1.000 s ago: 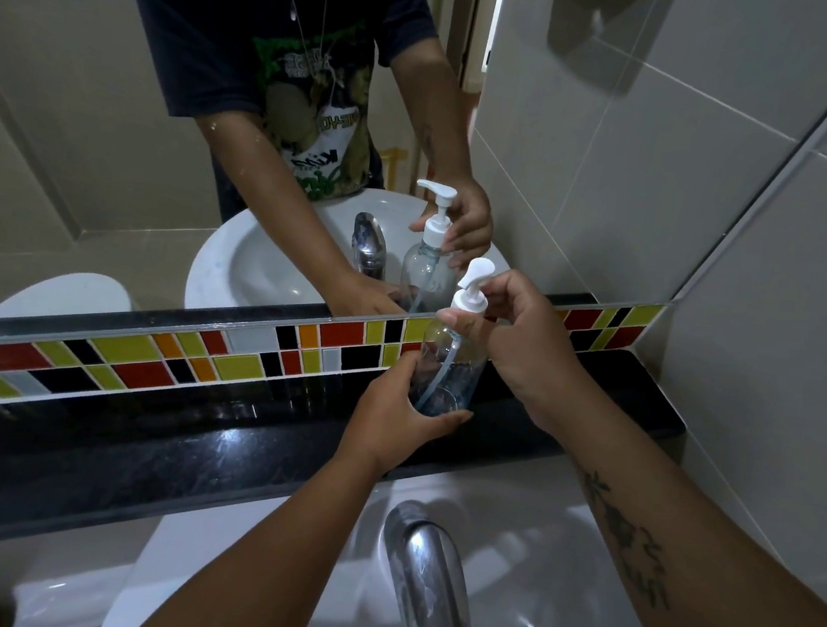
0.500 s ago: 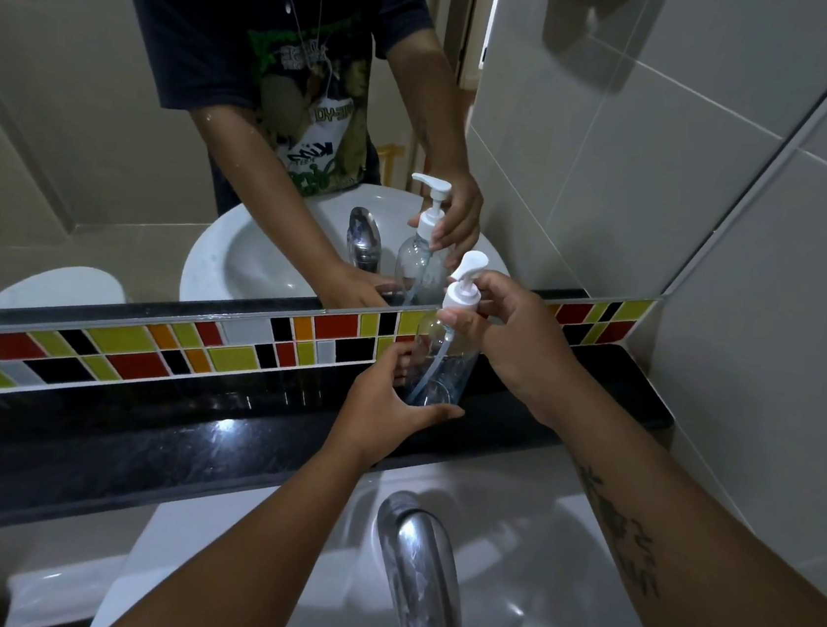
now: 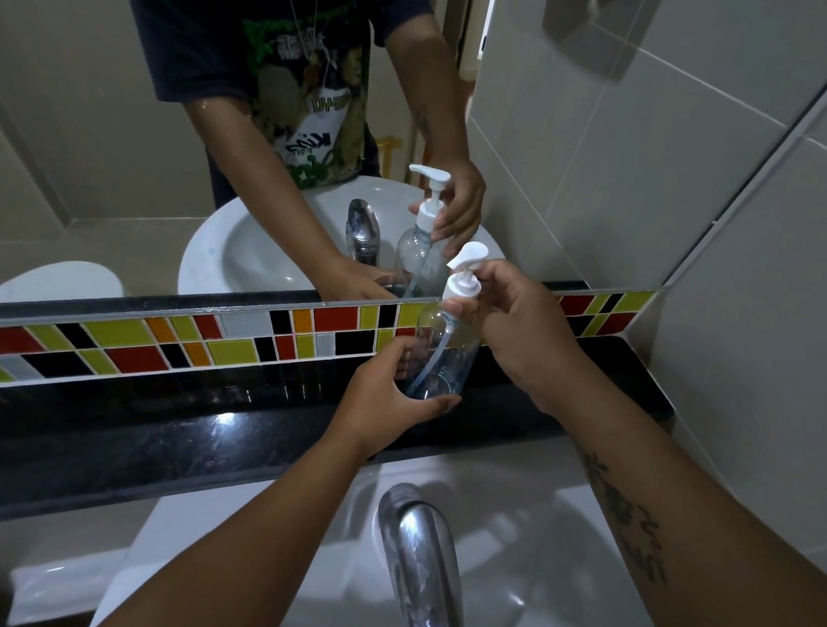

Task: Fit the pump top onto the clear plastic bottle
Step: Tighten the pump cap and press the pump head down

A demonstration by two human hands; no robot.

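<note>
Left hand [image 3: 380, 402] steadies the clear bottle [image 3: 442, 355] (upright) while right hand [image 3: 523, 326] grips its pump top [image 3: 462, 280].

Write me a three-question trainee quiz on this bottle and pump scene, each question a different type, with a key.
1. True or false: the pump top lies on the black ledge, apart from the clear bottle.
2. Multiple choice: where does the left hand hold the bottle? A) at the neck B) low on the body, near the base C) not at all
3. Fill in: the right hand has its fingers at the white ____ of the pump, where it meets the bottle's neck.

Key
1. False: it sits on the bottle's neck, with its tube inside the bottle.
2. B
3. collar
</note>
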